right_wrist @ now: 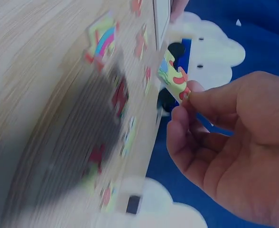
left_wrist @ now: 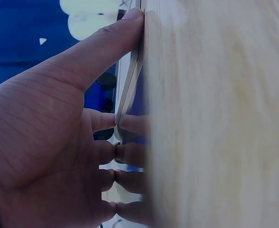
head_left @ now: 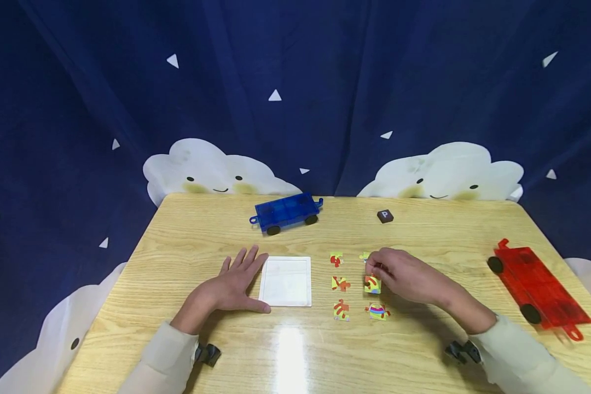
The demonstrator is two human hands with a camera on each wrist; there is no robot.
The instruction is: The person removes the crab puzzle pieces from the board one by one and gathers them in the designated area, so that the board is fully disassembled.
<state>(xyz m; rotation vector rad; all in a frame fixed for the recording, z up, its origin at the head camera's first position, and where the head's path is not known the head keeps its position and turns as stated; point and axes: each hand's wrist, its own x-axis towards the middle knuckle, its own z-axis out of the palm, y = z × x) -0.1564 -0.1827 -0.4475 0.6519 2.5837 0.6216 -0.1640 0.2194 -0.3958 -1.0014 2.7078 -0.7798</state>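
Note:
My right hand (head_left: 409, 276) pinches a yellow and red jigsaw piece (right_wrist: 174, 78) between thumb and fingertips, held above the tabletop. In the head view that piece shows just below the fingers, and the hand partly covers another puzzle piece (head_left: 365, 256) behind it. My left hand (head_left: 236, 282) lies with fingers spread at the left side of a white square puzzle tray (head_left: 285, 282). Its thumb touches near the tray's lower left corner. Between tray and right hand lie a red-figured piece (head_left: 336, 259), an orange one (head_left: 341, 283) and a third (head_left: 341, 311). Nearer me sits a rainbow-striped piece (head_left: 377, 312).
A blue toy wagon (head_left: 288, 212) stands at the back of the wooden table (head_left: 202, 219). A small black block marked P (head_left: 385, 215) lies at the back right. At the right edge is a red toy wagon (head_left: 542, 287). A dark blue curtain (head_left: 325, 82) hangs behind.

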